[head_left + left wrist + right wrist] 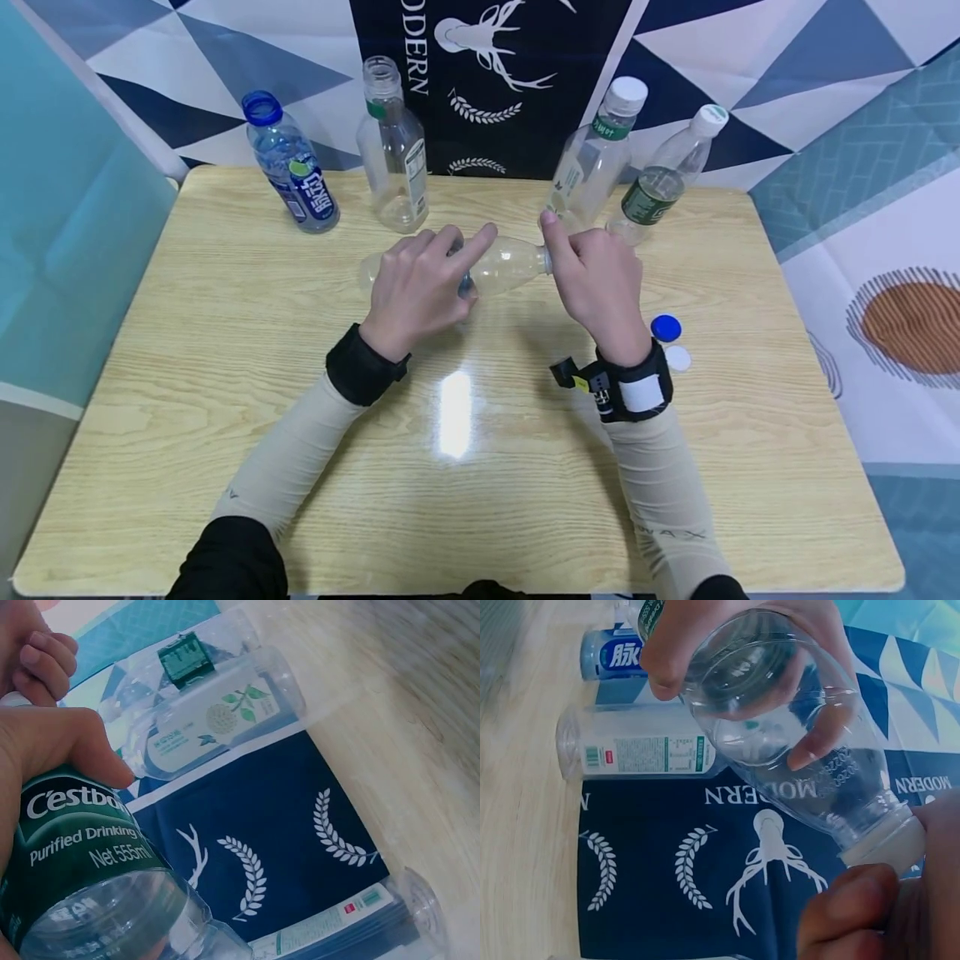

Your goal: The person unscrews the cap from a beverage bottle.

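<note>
My left hand (pixel 423 287) grips the body of a clear plastic water bottle (pixel 510 265), its fingers curled round the green label (pixel 82 825) printed "C'estbon". The bottle is held tilted on its side above the table, its neck to the right. At that neck my right hand (pixel 600 279) pinches the white cap (pixel 889 840), fingers and thumb round it. The cap sits on the bottle's mouth; whether it is loose I cannot tell. In the right wrist view the bottle looks clear, with no liquid plainly visible.
A blue-labelled bottle (pixel 296 171) and an uncapped clear bottle (pixel 393 158) stand at the back left. Two white-capped bottles, one large (pixel 592 162) and one green-labelled (pixel 660 183), stand at the back right. A blue cap (pixel 666 327) and a white cap (pixel 678 358) lie beside my right wrist.
</note>
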Demonstrator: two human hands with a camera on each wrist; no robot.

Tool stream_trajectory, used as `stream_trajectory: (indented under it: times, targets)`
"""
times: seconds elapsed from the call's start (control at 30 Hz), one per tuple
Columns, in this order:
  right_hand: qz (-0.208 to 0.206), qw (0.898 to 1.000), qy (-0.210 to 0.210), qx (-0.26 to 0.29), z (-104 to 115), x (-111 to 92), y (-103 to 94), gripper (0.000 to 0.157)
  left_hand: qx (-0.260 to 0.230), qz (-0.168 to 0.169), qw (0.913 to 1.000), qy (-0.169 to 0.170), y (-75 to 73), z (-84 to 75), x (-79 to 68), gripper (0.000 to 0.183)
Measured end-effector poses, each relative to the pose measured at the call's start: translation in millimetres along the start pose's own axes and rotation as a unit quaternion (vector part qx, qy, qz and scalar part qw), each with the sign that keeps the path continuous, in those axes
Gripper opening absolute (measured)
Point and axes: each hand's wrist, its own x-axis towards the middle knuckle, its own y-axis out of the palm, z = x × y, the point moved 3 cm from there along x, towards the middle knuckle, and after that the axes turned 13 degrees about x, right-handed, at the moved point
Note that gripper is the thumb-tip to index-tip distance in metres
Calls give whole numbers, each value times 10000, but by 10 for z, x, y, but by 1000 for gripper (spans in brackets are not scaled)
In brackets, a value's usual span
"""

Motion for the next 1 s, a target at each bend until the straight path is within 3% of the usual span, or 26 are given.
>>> stream_trajectory:
  times: [0.5,0.8,0.9,1.0]
  targets:
    - [-118,9958,-838,354,73,-58,-34,74,-374,133,9992,-70,-79,-1,5,66]
    - [-328,9862,-1552,474,98,-69,-47,66,-1423,742,9869,-192,-77,25,23,75]
    - [-358,9870,-1535,318,105,-67,-54,66,-1440,806,9861,-200,-76,30,26,75]
    - [-283,9916,-1243,203,104,-60,-65,70,-1333,776,9879,-181,-69,32,27,74]
